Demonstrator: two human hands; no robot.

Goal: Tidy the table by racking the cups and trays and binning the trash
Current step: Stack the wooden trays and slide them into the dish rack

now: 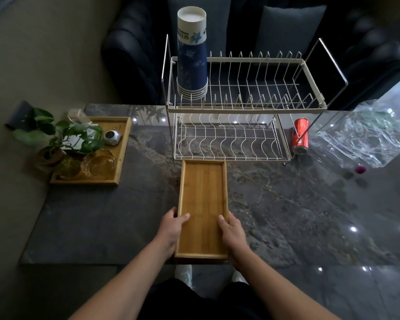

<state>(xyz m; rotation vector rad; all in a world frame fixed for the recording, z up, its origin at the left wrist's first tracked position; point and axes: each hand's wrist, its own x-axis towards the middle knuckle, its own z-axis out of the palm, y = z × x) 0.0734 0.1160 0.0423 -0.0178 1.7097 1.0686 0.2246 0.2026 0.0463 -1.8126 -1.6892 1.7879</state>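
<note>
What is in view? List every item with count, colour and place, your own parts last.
Rack: one, white wire, two tiers, far centre of the table.
Cups: one nested stack, blue and white, upside down on the rack's upper tier, left end.
Tray: one, bamboo, empty, near centre, held by both hands.
Second tray: one, bamboo, left, holding glassware and a silver item.
Plant: one, green, at the left tray.
Can: one, red, lying right of the rack.
Bag: one, clear plastic, far right.
Table: one, dark marble.
Sofa: one, dark, behind the table.
Left hand: gripping the tray's left edge.
Right hand: gripping its right edge.
</note>
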